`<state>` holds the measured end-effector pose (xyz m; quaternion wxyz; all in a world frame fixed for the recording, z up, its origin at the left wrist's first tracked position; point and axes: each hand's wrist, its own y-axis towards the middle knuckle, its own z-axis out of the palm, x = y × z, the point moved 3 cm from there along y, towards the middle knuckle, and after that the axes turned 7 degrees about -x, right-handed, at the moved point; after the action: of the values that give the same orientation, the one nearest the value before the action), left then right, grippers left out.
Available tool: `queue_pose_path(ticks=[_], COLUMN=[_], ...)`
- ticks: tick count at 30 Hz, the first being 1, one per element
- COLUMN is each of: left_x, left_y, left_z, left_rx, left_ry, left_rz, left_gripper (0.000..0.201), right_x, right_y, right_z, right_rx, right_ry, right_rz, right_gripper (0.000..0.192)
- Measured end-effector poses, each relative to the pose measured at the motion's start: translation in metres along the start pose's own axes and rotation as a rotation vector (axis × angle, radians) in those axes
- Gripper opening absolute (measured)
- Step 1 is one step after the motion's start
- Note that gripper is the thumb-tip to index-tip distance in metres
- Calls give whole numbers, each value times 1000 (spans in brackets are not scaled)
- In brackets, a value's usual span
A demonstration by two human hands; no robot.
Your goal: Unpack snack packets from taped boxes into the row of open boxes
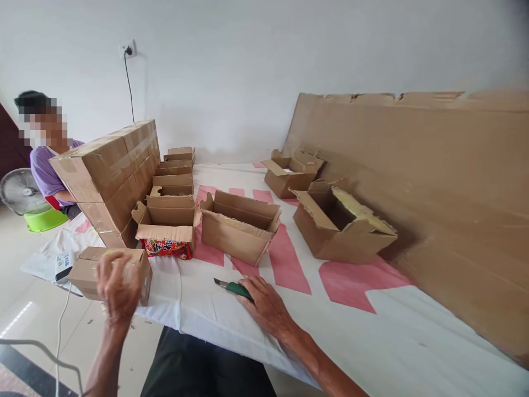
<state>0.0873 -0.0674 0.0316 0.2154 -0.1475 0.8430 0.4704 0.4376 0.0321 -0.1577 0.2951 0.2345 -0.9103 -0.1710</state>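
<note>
My right hand rests low on the cloth-covered table, its fingers closed over the handle of a green utility knife. The knife's blade is out and points left. At the left, my left hand is in front of a closed cardboard box, with its fingers loosely bent and somewhat apart. Whether those fingers touch the box I cannot tell. Just beyond, an open box shows red printed packets at its near side. Another open carton stands to the right of it.
Stacked sealed boxes form a wall at the left, beside a row of open cartons. Two open boxes stand on the right before a large cardboard sheet. A small white device lies at the table's left edge. A person sits beyond, near a fan.
</note>
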Motion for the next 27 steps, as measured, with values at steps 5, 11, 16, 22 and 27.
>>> queue_pose_path(ticks=[5,11,16,22,27], left_x=[53,93,102,87,64], left_y=[36,48,56,55,49], left_z=[-31,-29,-13,-6,-12], left_rx=[0,143,170,218,103], left_ry=[417,403,379,422,476], left_rz=[-303,-429,-378,-353,-159], left_gripper=[66,83,75,72,58], right_x=[2,0,2,5,5], right_y=[-1,0,3,5,6], right_z=[-3,-4,-4,-7,-14], right_rx=[-7,-21,-40,-35,-2], right_ry=[22,40,14,22,46], right_rz=[-14,-26,-29,-2,21], right_gripper=[21,20,15,11,14])
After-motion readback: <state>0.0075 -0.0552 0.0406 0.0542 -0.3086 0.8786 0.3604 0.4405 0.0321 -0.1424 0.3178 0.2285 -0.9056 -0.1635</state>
